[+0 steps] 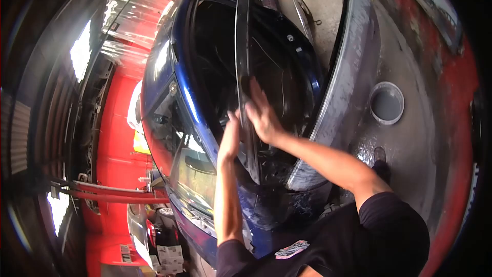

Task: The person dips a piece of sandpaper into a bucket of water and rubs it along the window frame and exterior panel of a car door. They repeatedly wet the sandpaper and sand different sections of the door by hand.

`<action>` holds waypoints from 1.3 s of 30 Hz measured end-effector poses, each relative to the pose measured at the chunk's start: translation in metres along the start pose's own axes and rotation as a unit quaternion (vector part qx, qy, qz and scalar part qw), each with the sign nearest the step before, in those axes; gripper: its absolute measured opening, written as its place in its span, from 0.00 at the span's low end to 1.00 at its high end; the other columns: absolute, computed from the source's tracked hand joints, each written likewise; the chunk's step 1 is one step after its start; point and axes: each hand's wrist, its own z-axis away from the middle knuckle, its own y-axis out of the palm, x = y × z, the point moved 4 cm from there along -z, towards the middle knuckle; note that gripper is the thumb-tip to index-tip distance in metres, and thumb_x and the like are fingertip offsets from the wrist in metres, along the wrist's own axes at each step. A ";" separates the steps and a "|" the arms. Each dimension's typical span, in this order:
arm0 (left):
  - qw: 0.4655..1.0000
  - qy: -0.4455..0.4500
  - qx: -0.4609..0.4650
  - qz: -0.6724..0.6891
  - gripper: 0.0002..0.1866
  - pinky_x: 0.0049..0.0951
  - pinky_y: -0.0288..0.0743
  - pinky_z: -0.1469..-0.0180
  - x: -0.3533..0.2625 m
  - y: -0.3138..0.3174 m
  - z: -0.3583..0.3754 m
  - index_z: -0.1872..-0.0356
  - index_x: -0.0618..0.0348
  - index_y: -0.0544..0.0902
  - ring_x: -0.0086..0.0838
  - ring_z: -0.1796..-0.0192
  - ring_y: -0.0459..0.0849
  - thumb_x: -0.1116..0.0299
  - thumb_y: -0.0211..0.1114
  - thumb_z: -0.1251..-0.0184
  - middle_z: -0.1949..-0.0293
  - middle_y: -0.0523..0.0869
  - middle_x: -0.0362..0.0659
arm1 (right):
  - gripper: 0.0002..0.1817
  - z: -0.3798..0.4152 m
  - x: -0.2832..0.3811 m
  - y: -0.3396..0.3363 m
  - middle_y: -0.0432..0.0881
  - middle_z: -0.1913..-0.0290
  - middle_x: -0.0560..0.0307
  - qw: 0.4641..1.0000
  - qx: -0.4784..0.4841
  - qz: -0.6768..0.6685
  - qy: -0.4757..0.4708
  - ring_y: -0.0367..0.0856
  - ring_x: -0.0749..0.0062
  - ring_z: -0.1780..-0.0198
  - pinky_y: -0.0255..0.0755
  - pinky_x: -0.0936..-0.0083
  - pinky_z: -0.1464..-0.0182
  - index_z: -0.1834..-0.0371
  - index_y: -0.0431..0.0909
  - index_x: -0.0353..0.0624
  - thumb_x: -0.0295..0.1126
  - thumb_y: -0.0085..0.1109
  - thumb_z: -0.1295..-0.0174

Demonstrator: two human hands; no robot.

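Observation:
A blue car with its door [353,72] swung wide stands in front of me; the door is sanded to a dull grey. Both my hands are at the dark upright edge of the door's window frame [242,31], one on each side. My left hand [230,141] is on the left side, fingers stretched upward close along the edge. On the right side, my right hand [264,119] lies flat with its fingers extended, overlapping the dark cabin in this view. Slight blur softens the fingertips.
A bucket of greyish liquid [387,103] stands on the wet floor [410,138] at right. My shoe [380,155] is below it. The blue car roof [189,102] and rear glass [195,174] lie left. Beyond are a red wall [110,138] and another vehicle [138,225].

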 end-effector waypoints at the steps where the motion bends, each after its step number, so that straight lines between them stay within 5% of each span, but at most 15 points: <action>1: 0.998 -0.001 0.003 0.063 0.46 0.37 0.64 0.18 -0.027 0.009 -0.021 0.17 0.59 0.71 0.35 0.22 0.74 0.29 0.35 0.12 0.24 0.79 0.46 | 0.40 0.007 -0.010 0.003 0.41 0.07 0.35 0.999 0.033 0.029 -0.012 0.36 0.41 0.07 0.33 0.41 0.11 0.08 0.41 0.34 0.47 0.38 0.12; 4: 0.998 0.001 -0.051 0.025 0.41 0.35 0.76 0.28 -0.027 0.009 -0.067 0.22 0.62 0.75 0.29 0.33 0.83 0.34 0.38 0.10 0.31 0.84 0.44 | 0.39 -0.097 -0.006 -0.033 0.45 0.08 0.33 1.000 -0.012 0.012 -0.014 0.36 0.40 0.07 0.33 0.46 0.10 0.08 0.44 0.34 0.47 0.38 0.12; 7: 0.999 -0.018 -0.044 0.025 0.43 0.41 0.84 0.36 -0.040 0.020 -0.060 0.22 0.61 0.74 0.43 0.34 0.88 0.33 0.35 0.11 0.30 0.85 0.53 | 0.32 -0.230 0.012 -0.090 0.54 0.13 0.27 0.989 -0.116 0.040 -0.079 0.56 0.26 0.17 0.43 0.43 0.13 0.16 0.62 0.32 0.44 0.41 0.13; 13: 0.992 0.002 -0.127 -0.001 0.40 0.34 0.82 0.36 -0.051 0.011 -0.069 0.26 0.62 0.79 0.33 0.37 0.88 0.35 0.40 0.10 0.33 0.87 0.48 | 0.39 -0.090 0.002 -0.034 0.42 0.08 0.32 0.999 0.047 -0.013 0.012 0.37 0.42 0.07 0.32 0.40 0.11 0.08 0.42 0.32 0.41 0.44 0.13; 18: 0.981 0.006 -0.180 -0.068 0.38 0.30 0.75 0.33 -0.052 0.019 -0.067 0.33 0.63 0.84 0.24 0.42 0.84 0.36 0.42 0.09 0.45 0.90 0.41 | 0.35 -0.271 0.001 -0.103 0.51 0.11 0.30 0.988 -0.099 0.077 -0.095 0.46 0.31 0.10 0.45 0.36 0.14 0.11 0.50 0.31 0.43 0.38 0.11; 19: 0.981 0.003 -0.181 -0.068 0.38 0.30 0.75 0.33 -0.050 0.013 -0.068 0.33 0.63 0.84 0.24 0.42 0.84 0.36 0.42 0.09 0.45 0.90 0.41 | 0.37 -0.300 0.020 -0.128 0.57 0.14 0.24 0.989 -0.118 0.059 -0.065 0.55 0.31 0.13 0.52 0.53 0.14 0.15 0.58 0.27 0.49 0.42 0.12; 22: 0.987 -0.002 -0.157 -0.010 0.36 0.32 0.76 0.33 -0.067 0.015 -0.075 0.30 0.64 0.80 0.25 0.43 0.84 0.37 0.49 0.10 0.42 0.90 0.43 | 0.36 -0.263 0.020 -0.105 0.51 0.11 0.27 0.992 -0.114 -0.038 -0.029 0.47 0.30 0.11 0.46 0.33 0.15 0.12 0.51 0.29 0.43 0.42 0.12; 23: 0.977 0.010 -0.188 -0.102 0.38 0.35 0.76 0.32 -0.068 0.005 -0.085 0.30 0.65 0.79 0.28 0.42 0.84 0.35 0.47 0.11 0.42 0.89 0.43 | 0.38 -0.223 0.007 -0.079 0.47 0.10 0.29 0.989 -0.087 0.040 -0.115 0.41 0.34 0.08 0.42 0.30 0.15 0.10 0.47 0.30 0.43 0.43 0.12; 25: 0.954 -0.045 -0.184 -0.232 0.39 0.38 0.74 0.29 -0.092 0.002 -0.112 0.32 0.66 0.79 0.32 0.38 0.83 0.35 0.44 0.10 0.41 0.88 0.46 | 0.40 -0.175 0.005 -0.061 0.42 0.08 0.32 1.000 0.011 0.006 -0.013 0.37 0.37 0.07 0.38 0.30 0.15 0.09 0.43 0.32 0.43 0.44 0.13; 26: 0.978 0.001 -0.093 -0.187 0.37 0.34 0.78 0.34 -0.124 0.020 -0.128 0.33 0.65 0.80 0.32 0.42 0.87 0.36 0.43 0.09 0.45 0.90 0.47 | 0.40 -0.186 0.002 -0.068 0.43 0.08 0.33 1.000 -0.002 0.013 -0.026 0.37 0.37 0.07 0.38 0.29 0.15 0.09 0.43 0.33 0.43 0.44 0.13; 30: 0.981 0.019 -0.163 -0.101 0.34 0.26 0.82 0.54 -0.119 0.042 -0.135 0.41 0.60 0.83 0.23 0.58 0.88 0.36 0.46 0.10 0.57 0.91 0.43 | 0.33 -0.342 0.001 -0.144 0.56 0.14 0.27 0.964 -0.166 0.130 -0.164 0.53 0.25 0.15 0.48 0.23 0.20 0.18 0.63 0.29 0.46 0.41 0.12; 31: 0.982 0.015 -0.161 -0.100 0.34 0.26 0.82 0.54 -0.119 0.041 -0.135 0.41 0.60 0.83 0.23 0.58 0.88 0.36 0.46 0.10 0.57 0.91 0.43 | 0.31 -0.378 -0.024 -0.153 0.61 0.17 0.25 0.971 -0.074 0.193 -0.117 0.56 0.21 0.18 0.50 0.24 0.21 0.21 0.67 0.28 0.46 0.41 0.12; 33: 0.985 -0.014 -0.137 -0.102 0.34 0.25 0.83 0.54 -0.121 0.042 -0.135 0.40 0.60 0.83 0.23 0.58 0.88 0.36 0.47 0.10 0.57 0.91 0.43 | 0.32 -0.355 0.009 -0.152 0.60 0.17 0.23 0.969 -0.187 0.076 -0.144 0.56 0.19 0.18 0.49 0.27 0.20 0.19 0.64 0.28 0.45 0.42 0.12; 36: 0.984 0.002 -0.155 -0.093 0.33 0.25 0.84 0.54 -0.123 0.046 -0.137 0.43 0.61 0.83 0.22 0.58 0.89 0.38 0.47 0.10 0.58 0.91 0.42 | 0.40 -0.255 0.003 -0.102 0.46 0.11 0.24 0.995 -0.048 0.044 -0.079 0.43 0.28 0.10 0.43 0.33 0.14 0.10 0.42 0.29 0.42 0.43 0.13; 39: 0.973 0.020 -0.185 -0.139 0.28 0.23 0.77 0.59 -0.119 0.046 -0.136 0.47 0.60 0.83 0.17 0.64 0.82 0.43 0.49 0.08 0.62 0.88 0.38 | 0.40 -0.287 -0.012 -0.118 0.47 0.11 0.24 0.987 -0.058 0.095 -0.115 0.41 0.29 0.09 0.43 0.34 0.14 0.11 0.44 0.25 0.42 0.43 0.13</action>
